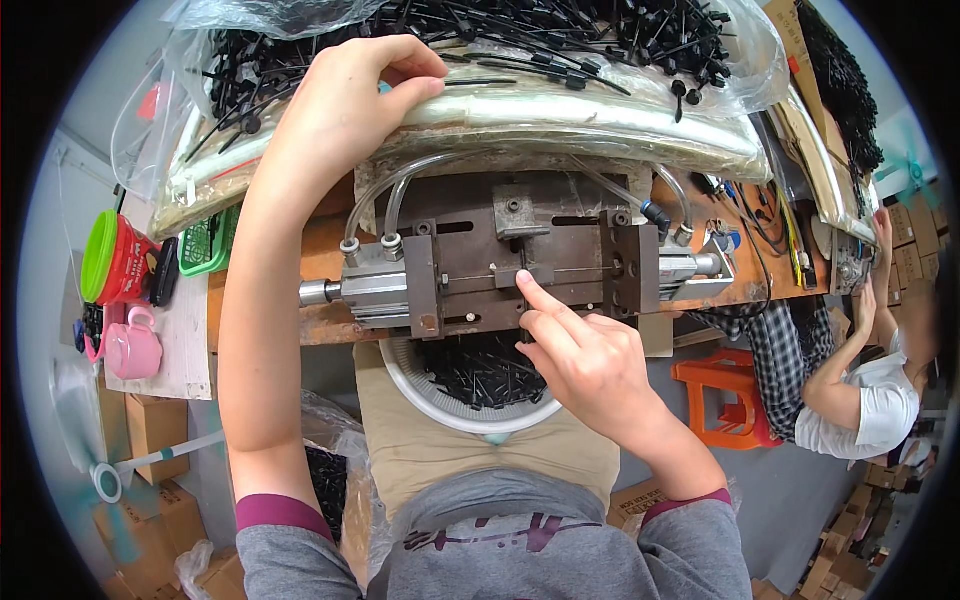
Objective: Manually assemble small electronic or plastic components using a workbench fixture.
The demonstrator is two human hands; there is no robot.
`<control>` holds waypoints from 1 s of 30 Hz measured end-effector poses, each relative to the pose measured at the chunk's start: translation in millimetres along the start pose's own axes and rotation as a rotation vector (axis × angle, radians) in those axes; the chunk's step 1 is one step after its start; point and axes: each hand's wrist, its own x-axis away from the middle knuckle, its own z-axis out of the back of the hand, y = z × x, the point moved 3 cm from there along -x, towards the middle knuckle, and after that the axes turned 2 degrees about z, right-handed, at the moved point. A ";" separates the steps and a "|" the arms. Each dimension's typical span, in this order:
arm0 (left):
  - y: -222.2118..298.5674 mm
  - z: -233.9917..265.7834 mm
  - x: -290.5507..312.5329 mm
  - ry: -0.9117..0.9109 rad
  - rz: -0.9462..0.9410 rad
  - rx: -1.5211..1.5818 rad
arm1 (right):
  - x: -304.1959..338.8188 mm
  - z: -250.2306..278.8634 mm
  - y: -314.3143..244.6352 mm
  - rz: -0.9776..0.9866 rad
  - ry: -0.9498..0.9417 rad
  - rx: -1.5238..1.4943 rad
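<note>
Tray (610, 116), plastic-lined, heaped with black strips (640, 45), on far side. Brown metal machine (575, 240) in middle, on wooden bench (738, 290). White basin (408, 393) at lap, more black strips inside. Left hand (345, 100) over tray's near edge, fingers bent toward thumb; cannot tell whether pinching anything. Right hand (590, 362) at machine's middle, index finger straight, others curled. Dark block (541, 275) at index fingertip. Thin black strip (490, 81) just beside left fingertips.

Purple script-like lettering (530, 533) across front of grey maroon-cuffed fabric shirt (480, 575), partly creased. Dark print (128, 266) on red round plastic tub (140, 243), too small to read.
</note>
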 end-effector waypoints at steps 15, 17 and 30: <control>100.0 -18.3 127.2 -0.014 -0.011 0.232 | -133.7 76.1 83.6 -0.012 0.432 0.110; 107.7 -34.2 141.8 -0.054 -0.024 0.227 | -165.3 77.6 98.3 -0.089 0.325 0.226; 99.4 -96.6 162.1 0.012 -0.111 -0.084 | -184.5 54.4 122.7 0.077 -0.170 0.396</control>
